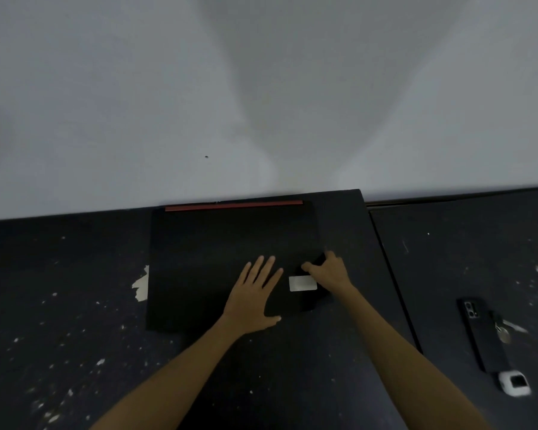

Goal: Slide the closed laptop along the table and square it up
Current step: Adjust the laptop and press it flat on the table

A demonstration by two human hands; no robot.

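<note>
A closed black laptop [205, 259] lies flat on the dark table [75, 305], its red rear strip [233, 205] against the white wall. A pale sticker [302, 283] sits near its front right corner. My left hand [255, 293] rests flat on the lid with fingers spread, close to the front edge. My right hand [330, 271] curls over the laptop's right edge, thumb on the lid and fingers wrapped around the side.
A white wall [261, 88] runs right behind the table. A second dark tabletop [463, 259] adjoins on the right across a seam; it carries a black phone [485, 333], keys [505, 332] and a small white device [514, 383]. Pale chipped patches mark the left surface.
</note>
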